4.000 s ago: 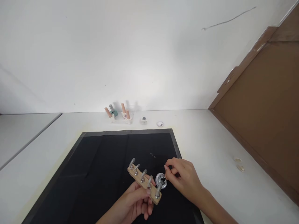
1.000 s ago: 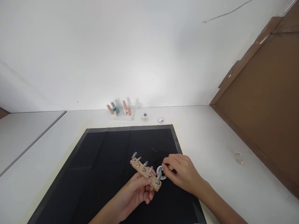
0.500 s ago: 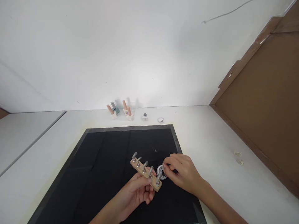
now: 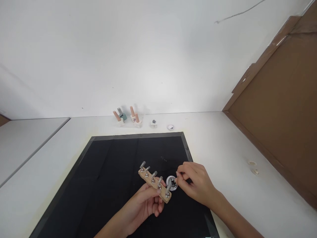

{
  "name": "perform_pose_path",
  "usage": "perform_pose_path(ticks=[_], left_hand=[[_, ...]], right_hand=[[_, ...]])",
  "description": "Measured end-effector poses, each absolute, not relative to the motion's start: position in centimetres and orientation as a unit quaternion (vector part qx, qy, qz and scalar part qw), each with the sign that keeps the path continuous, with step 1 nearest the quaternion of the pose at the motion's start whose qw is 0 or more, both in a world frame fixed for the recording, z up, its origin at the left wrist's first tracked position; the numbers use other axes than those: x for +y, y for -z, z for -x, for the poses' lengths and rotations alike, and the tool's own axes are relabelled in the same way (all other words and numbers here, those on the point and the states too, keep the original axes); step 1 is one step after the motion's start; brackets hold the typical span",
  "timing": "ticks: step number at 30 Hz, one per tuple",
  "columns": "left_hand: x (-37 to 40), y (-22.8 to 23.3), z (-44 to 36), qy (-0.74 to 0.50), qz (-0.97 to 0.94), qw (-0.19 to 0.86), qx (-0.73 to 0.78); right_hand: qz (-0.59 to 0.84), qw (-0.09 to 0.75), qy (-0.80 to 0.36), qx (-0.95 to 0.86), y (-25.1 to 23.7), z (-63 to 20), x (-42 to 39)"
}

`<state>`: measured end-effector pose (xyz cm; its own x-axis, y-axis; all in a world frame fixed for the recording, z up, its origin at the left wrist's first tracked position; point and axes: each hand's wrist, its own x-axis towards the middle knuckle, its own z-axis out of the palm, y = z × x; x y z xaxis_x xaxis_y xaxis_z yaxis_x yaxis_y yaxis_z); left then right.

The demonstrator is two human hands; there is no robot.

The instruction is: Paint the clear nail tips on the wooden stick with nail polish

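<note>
My left hand (image 4: pixel 146 201) is closed around a wooden nail tip stand (image 4: pixel 155 183), which slants down to the right above the black mat. Several greyish false nails (image 4: pixel 154 176) stand tilted on silvery mounts along it. Just right of the stand is a small round container (image 4: pixel 172 188) with a pale rim and dark, shiny bits inside. The stand's right end partly covers it. My right hand (image 4: pixel 194 178) is beside this container, thumb and forefinger pinched together. Whatever lies between those fingertips is too small to make out.
A black mat (image 4: pixel 111 165) with grey taped edges lies on the white table. Behind it are several nail polish bottles (image 4: pixel 137 121), a small square jar (image 4: pixel 154 123) and a shallow round dish (image 4: pixel 170 127). Two small pale discs (image 4: pixel 254 171) lie at right, near a brown cardboard panel (image 4: pixel 279 125).
My right hand has shifted slightly right, off the round container, so more of its dark contents show. The left hand and the nail tip stand have stayed in place.
</note>
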<state>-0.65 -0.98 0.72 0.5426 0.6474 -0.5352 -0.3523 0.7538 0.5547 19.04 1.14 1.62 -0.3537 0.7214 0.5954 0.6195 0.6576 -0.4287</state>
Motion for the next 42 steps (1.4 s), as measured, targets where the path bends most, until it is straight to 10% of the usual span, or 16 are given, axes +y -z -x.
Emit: perform_pose_path(ticks=[22, 42], left_hand=[[-1.2, -0.3, 0.7, -0.294, -0.192, 0.859, 0.372], [-1.4, -0.4, 0.6, -0.293, -0.198, 0.855, 0.378]], right_hand=[[0.493, 0.359, -0.1, -0.786, -1.6, -19.1, 1.2], [0.42, 0.465, -0.559, -0.544, -2.3, -18.8, 0.9]])
